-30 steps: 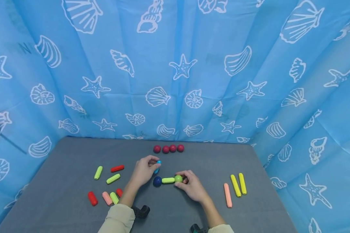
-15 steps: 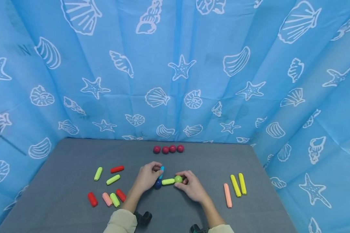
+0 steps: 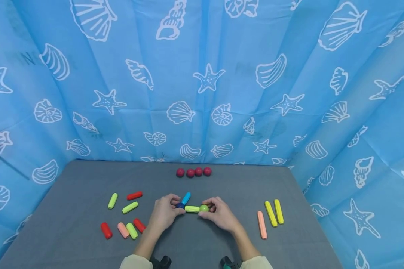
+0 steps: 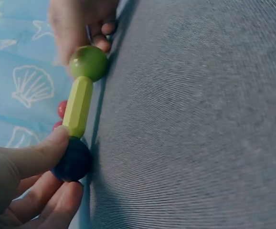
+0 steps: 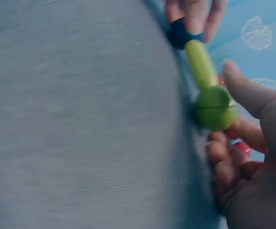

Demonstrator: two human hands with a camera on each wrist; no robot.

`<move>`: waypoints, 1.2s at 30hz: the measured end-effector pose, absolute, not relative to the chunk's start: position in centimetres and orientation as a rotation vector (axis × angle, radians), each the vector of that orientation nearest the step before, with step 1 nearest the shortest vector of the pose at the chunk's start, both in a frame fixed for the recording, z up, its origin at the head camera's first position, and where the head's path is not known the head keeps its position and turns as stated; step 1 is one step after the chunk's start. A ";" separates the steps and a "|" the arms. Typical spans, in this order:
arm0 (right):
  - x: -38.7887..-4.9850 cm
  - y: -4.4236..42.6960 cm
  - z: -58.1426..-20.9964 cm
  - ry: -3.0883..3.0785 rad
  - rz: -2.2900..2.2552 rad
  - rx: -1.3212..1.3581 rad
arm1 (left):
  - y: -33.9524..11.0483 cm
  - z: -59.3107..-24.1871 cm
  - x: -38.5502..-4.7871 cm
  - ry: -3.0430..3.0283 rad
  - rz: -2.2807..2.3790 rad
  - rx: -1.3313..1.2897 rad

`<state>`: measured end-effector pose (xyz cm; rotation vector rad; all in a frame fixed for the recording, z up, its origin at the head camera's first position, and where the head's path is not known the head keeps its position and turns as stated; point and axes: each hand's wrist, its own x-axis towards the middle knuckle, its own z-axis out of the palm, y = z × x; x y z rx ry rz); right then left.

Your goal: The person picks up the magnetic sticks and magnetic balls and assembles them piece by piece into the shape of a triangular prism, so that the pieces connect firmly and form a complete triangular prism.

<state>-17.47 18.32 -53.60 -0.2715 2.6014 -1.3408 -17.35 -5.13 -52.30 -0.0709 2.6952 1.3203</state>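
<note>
In the head view a dark blue ball (image 3: 180, 206), a yellow-green stick (image 3: 192, 209) and a light green ball (image 3: 204, 208) form a joined row just above the table. A short light blue stick (image 3: 186, 198) slants away from the blue ball. My left hand (image 3: 165, 212) pinches the blue ball between thumb and fingers, as the left wrist view also shows on its dark blue ball (image 4: 72, 160). Around the green ball curl the fingers of my right hand (image 3: 222, 215). In the right wrist view the right thumb (image 5: 248, 90) lies beside the green ball (image 5: 215, 109).
Several dark red balls (image 3: 198, 171) line the back of the grey table (image 3: 87, 179). Short red, green and pink sticks (image 3: 123, 230) lie at left. Two long yellow sticks (image 3: 271, 213) and a long pink stick (image 3: 262, 225) lie at right. A blue curtain (image 3: 208, 112) stands behind.
My left hand has brought the light blue stick to the blue ball, let go of the stick, and taken hold of the ball. My right hand has stayed at the green ball.
</note>
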 end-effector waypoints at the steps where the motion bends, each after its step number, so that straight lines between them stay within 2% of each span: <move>1: -17.7 18.4 -53.3 2.618 -1.334 -0.258 | -5.1 -52.3 -17.2 2.701 1.325 -0.082; 8: -22.5 18.8 -51.8 2.882 -1.272 -0.192 | -4.1 -52.0 -16.6 2.790 1.265 -0.067; 13: -26.1 19.3 -52.0 2.962 -1.098 -0.254 | -3.4 -51.8 -16.4 2.805 1.229 -0.082; 17: -27.5 19.5 -52.6 2.995 -0.992 -0.299 | -2.8 -51.9 -16.4 2.814 1.221 -0.103; 27: -26.2 19.8 -53.3 2.981 -1.039 -0.219 | -2.9 -52.5 -16.4 2.854 1.229 -0.097; 36: -23.4 19.0 -52.4 2.770 -1.236 -0.324 | -3.2 -53.0 -16.8 2.892 1.257 -0.022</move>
